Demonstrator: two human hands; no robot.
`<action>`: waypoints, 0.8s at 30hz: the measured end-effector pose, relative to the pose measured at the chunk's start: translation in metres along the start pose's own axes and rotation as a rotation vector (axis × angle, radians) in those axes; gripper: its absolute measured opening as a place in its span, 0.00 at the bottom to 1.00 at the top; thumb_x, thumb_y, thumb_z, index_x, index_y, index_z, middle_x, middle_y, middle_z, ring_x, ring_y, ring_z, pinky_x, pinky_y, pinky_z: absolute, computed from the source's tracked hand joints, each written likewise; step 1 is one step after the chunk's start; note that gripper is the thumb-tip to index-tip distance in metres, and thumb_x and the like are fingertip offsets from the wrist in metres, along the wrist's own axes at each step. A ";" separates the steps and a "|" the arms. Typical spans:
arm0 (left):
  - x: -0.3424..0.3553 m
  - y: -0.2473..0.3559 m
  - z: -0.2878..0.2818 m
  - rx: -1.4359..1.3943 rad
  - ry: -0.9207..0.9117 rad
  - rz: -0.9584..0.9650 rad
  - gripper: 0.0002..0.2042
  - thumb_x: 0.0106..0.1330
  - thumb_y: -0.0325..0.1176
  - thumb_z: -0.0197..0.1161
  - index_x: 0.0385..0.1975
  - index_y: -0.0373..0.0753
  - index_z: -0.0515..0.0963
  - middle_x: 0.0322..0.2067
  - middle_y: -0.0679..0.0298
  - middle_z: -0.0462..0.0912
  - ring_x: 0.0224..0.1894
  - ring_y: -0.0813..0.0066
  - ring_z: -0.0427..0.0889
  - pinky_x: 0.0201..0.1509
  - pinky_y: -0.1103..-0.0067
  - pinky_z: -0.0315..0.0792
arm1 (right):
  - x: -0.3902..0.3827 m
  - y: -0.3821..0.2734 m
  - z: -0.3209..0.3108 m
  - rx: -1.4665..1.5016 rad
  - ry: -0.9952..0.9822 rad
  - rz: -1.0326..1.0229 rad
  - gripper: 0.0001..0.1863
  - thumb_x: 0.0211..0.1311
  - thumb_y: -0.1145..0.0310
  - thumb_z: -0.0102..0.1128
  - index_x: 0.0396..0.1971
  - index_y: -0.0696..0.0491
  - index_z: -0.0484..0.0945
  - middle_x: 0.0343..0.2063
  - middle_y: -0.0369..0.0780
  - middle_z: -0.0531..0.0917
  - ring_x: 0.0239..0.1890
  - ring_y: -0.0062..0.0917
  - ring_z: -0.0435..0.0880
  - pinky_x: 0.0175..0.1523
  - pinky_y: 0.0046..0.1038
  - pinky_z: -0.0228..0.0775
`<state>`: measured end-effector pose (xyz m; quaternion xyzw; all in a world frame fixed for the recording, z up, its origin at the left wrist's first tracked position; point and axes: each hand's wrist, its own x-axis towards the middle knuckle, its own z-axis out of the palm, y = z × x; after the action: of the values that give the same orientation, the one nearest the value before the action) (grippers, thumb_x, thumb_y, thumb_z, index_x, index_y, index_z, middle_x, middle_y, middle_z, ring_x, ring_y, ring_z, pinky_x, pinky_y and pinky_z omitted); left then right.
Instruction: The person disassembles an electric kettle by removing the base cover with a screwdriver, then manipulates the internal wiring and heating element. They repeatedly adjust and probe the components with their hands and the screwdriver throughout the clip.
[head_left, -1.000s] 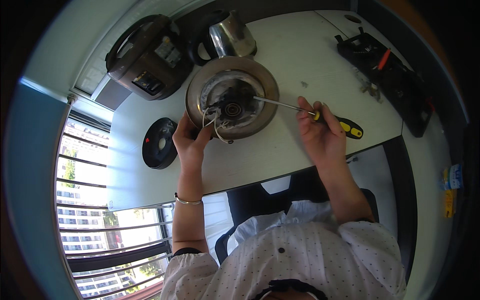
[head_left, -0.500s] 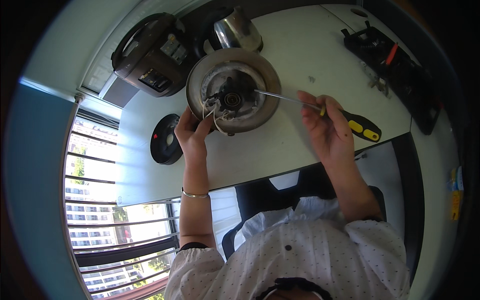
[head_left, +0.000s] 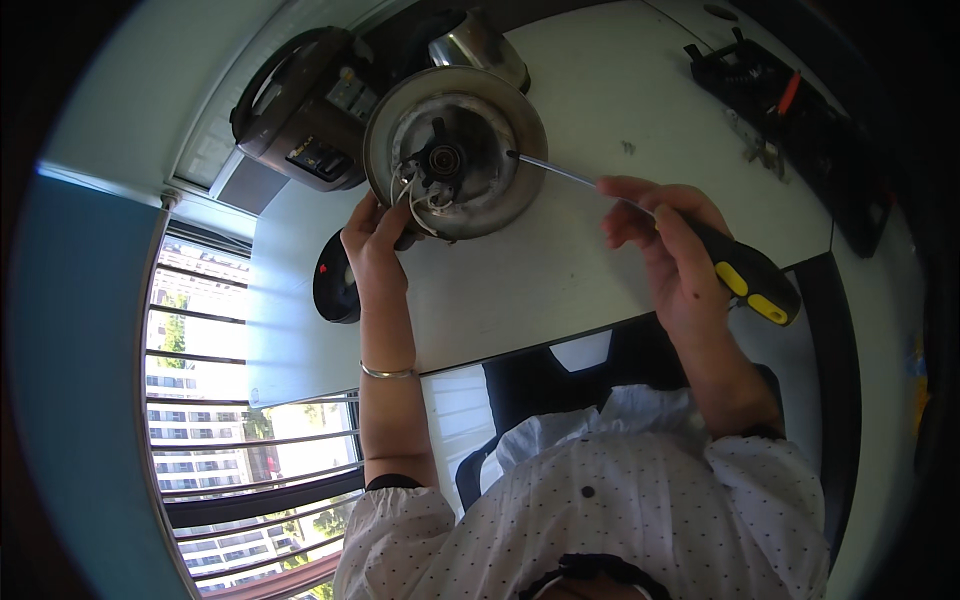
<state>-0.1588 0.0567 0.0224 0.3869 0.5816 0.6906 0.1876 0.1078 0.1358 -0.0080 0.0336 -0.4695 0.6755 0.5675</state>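
My left hand [head_left: 375,235] grips the lower left rim of a round metal electric kettle body [head_left: 533,150], raised above the table. Its underside faces me, showing a dark central connector [head_left: 443,160] and loose white wires [head_left: 415,208] near my fingers. My right hand [head_left: 675,250] holds a screwdriver [head_left: 757,285] with a black and yellow handle, thumb and fingers around the front of the handle. The thin shaft points up and left. Its dark tip overlaps the right part of the kettle's underside; whether it touches is unclear.
Behind the kettle body stand a brown electric cooker [head_left: 305,115] and a shiny metal kettle [head_left: 462,45]. A black round cover [head_left: 335,285] lies left of my left wrist. At the far right are an open black tool case [head_left: 830,150], a red tool [head_left: 789,92] and small metal parts [head_left: 765,155].
The kettle body has shifted up and slightly left with my left hand. My right hand has moved right, and the screwdriver tip now sits nearer the underside's right edge.
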 end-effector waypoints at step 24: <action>0.030 0.028 -0.007 0.076 -0.079 -0.163 0.10 0.55 0.32 0.60 0.29 0.29 0.77 0.19 0.60 0.77 0.14 0.76 0.72 0.17 0.83 0.66 | 0.025 0.001 0.010 -0.058 -0.086 -0.053 0.08 0.66 0.73 0.46 0.39 0.61 0.72 0.44 0.54 0.78 0.38 0.29 0.81 0.44 0.30 0.75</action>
<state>-0.1778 0.0664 0.0583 0.3721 0.6290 0.6347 0.2511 0.0928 0.1475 0.0119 0.0584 -0.5118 0.6444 0.5651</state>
